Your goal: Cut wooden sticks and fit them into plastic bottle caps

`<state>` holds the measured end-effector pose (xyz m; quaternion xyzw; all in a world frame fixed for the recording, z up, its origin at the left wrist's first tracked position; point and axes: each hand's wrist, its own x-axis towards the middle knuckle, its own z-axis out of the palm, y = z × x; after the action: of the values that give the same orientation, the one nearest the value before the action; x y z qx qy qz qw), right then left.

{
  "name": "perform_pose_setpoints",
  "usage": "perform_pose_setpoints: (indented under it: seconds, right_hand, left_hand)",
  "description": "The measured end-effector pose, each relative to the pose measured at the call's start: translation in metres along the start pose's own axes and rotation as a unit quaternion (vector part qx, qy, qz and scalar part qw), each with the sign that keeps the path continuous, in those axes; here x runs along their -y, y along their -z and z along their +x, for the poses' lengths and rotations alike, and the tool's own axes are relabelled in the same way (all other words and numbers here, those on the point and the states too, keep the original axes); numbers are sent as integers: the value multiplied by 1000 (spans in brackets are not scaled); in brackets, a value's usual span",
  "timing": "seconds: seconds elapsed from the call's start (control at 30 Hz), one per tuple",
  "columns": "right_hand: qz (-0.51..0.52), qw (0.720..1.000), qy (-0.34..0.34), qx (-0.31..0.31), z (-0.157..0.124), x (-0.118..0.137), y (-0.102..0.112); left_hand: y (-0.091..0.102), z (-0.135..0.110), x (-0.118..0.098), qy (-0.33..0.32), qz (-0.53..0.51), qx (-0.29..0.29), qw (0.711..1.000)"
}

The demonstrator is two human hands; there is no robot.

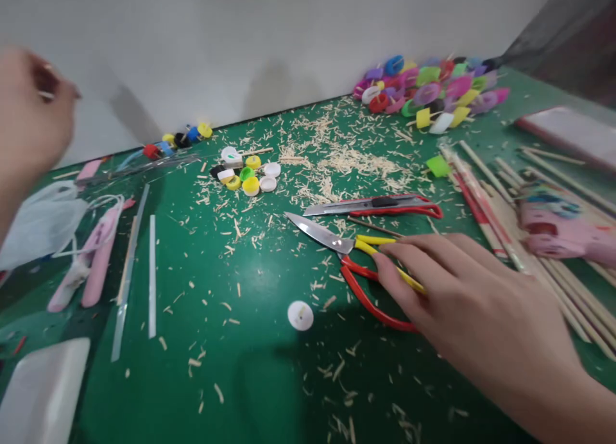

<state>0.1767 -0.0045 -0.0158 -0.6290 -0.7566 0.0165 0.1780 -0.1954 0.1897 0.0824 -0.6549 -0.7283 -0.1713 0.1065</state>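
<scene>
My right hand point(462, 296) lies on the red-and-yellow handles of a pair of scissors point(337, 245) on the green mat, fingers stretched over the loops, not curled round them. The scissors' blades point left. My left hand point(29, 110) is raised at the far left, blurred, fingers curled in and pinching something small that I cannot make out. A single white bottle cap point(300, 315) lies on the mat in front of the scissors.
A red utility knife point(375, 205) lies behind the scissors. Several loose caps point(248, 172) sit mid-table, and a heap of coloured caps on sticks point(428, 91) at the back right. Wooden sticks point(505, 219) and a pink glue gun point(563, 229) are at right. Wood shavings cover the mat.
</scene>
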Motion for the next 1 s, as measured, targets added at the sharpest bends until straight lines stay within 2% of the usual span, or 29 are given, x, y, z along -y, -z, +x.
perform_pose_setpoints:
  seconds: [0.03, 0.1, 0.13, 0.2, 0.27, 0.3, 0.43, 0.53, 0.63, 0.77, 0.87, 1.0]
  right_hand:
    - [26, 999, 12, -19, 0, 2, 3]
    - [97, 994, 37, -27, -1, 5, 8]
    - [137, 989, 50, -14, -1, 6, 9]
    - [211, 975, 69, 28, -1, 10, 9]
    - [259, 959, 85, 77, -1, 14, 6]
    - [273, 952, 90, 101, -1, 15, 5]
    - [299, 935, 87, 171, -1, 17, 0]
    - [333, 922, 88, 176, 1, 12, -2]
    - [313, 934, 101, 140, 3, 8, -1]
    - [245, 949, 181, 78, 2, 6, -4]
    - [193, 947, 252, 49, 0, 6, -9]
    - [167, 942, 289, 25, 1, 4, -16]
  left_hand:
    - [9, -18, -21, -50, -4, -17, 999]
    - [20, -59, -61, -143, -5, 16, 990]
    - [23, -81, -80, -204, -19, 49, 978]
    - [24, -125, -111, -289, -61, 188, 937]
    - [20, -162, -132, -317, -112, 274, 901]
    - [17, -177, -139, -330, -135, 291, 888]
    - [4, -206, -147, -385, -204, 260, 862]
    - [0, -213, -143, -350, -198, 251, 881]
    - [0, -221, -136, -275, -170, 271, 907]
    - [-1, -230, -131, -256, -141, 323, 900]
    - [-4, -232, -132, -258, -172, 305, 901]
    - [-8, -230, -136, -281, -199, 265, 901]
